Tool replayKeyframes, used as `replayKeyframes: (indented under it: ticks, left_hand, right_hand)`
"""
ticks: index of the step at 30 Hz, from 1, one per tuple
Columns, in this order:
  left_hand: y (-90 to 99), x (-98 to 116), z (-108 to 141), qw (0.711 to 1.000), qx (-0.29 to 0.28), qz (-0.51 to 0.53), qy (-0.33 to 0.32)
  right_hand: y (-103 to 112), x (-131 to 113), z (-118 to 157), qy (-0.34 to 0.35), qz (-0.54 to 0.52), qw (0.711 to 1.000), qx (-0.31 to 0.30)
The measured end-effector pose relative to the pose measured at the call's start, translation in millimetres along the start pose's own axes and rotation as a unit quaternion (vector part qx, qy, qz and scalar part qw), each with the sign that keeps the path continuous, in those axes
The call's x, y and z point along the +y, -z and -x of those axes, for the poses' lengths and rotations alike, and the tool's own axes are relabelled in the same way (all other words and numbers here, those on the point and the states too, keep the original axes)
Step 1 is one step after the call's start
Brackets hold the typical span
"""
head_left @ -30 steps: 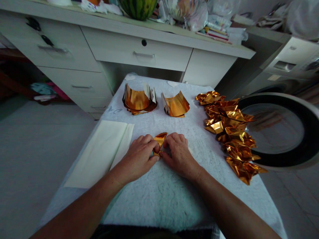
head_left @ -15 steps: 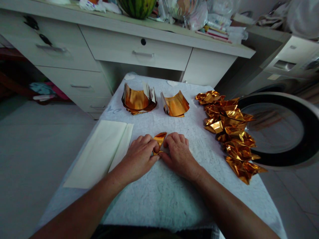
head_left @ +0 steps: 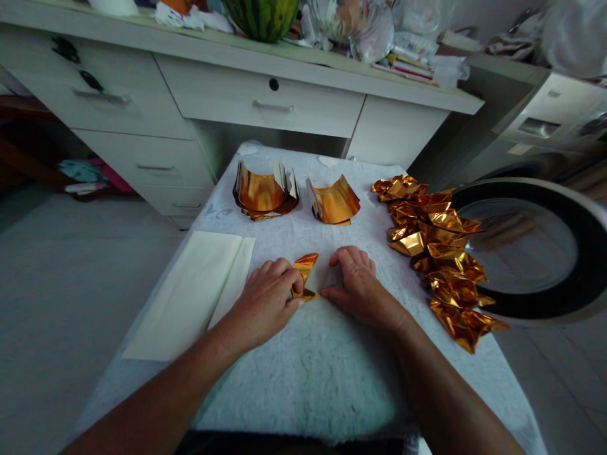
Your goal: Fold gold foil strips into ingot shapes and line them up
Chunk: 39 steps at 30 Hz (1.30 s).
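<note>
A partly folded piece of gold foil paper [head_left: 306, 265] lies on the cloth-covered table between my hands. Its pale underside seems to stretch towards the right. My left hand [head_left: 270, 291] is closed on its left part, thumb and curled fingers pressing it. My right hand [head_left: 358, 287] is at its right side, thumb and fingers bent round the edge; the fingertips partly hide what they grip. Beyond my hands stand a larger stack of curved gold foil sheets [head_left: 260, 193] and a smaller stack [head_left: 336, 199].
A row of folded gold foil pieces [head_left: 450, 253] runs down the table's right side, by an open washing machine door [head_left: 583, 253]. Folded pale paper [head_left: 190, 291] lies at left. Behind is a drawer desk [head_left: 265, 110] bearing a watermelon [head_left: 260, 16] and plastic bags.
My right hand has moved to the right, away from my left, and more of the paper shows between them. My left hand has stayed in place.
</note>
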<state>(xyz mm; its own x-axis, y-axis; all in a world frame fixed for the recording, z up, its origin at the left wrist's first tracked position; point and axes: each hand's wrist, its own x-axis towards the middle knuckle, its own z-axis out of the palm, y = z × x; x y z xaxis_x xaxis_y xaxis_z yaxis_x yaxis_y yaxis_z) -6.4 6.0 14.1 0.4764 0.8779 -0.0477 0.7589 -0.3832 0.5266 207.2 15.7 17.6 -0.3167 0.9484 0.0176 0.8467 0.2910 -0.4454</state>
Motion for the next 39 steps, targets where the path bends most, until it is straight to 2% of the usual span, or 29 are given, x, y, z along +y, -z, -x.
replayKeyframes:
  ticks: [5, 9, 14, 21, 26, 30, 35, 39]
  left_hand:
    - [0.0, -1.1, -0.1, 1.0, 0.0, 0.008, -0.014]
    - [0.2, -2.5, 0.7, 0.999, 0.009, 0.028, -0.044]
    - [-1.1, -5.4, 1.2, 0.996, 0.049, 0.041, -0.059]
    - [-6.1, -9.4, 1.6, 0.992, 0.122, -0.026, 0.032]
    - [-9.0, -10.5, 2.8, 0.991, 0.12, -0.038, 0.039]
    - [-9.1, -9.9, 1.1, 0.993, 0.106, -0.026, 0.035]
    - [-6.2, -6.8, -0.7, 0.994, 0.101, 0.011, 0.032]
    - [-4.3, -3.4, -1.4, 0.991, 0.094, 0.094, 0.023]
  right_hand:
    - [0.9, 3.4, -4.7, 0.088, -0.084, 0.992, 0.026]
    - [-5.1, -1.2, -9.5, 0.106, -0.096, 0.989, 0.027]
    - [-5.6, -0.4, -12.7, 0.085, -0.104, 0.99, 0.029]
    - [-10.3, 5.2, -18.6, 0.041, -0.109, 0.993, 0.034]
    - [-12.0, -1.0, -16.2, -0.016, -0.041, 0.999, 0.032]
    - [-11.3, -5.8, -14.8, -0.019, -0.023, 0.999, 0.024]
    - [-9.1, -7.0, -13.3, -0.009, -0.074, 0.997, 0.024]
    - [-6.1, -6.0, -11.1, -0.027, -0.163, 0.986, 0.024]
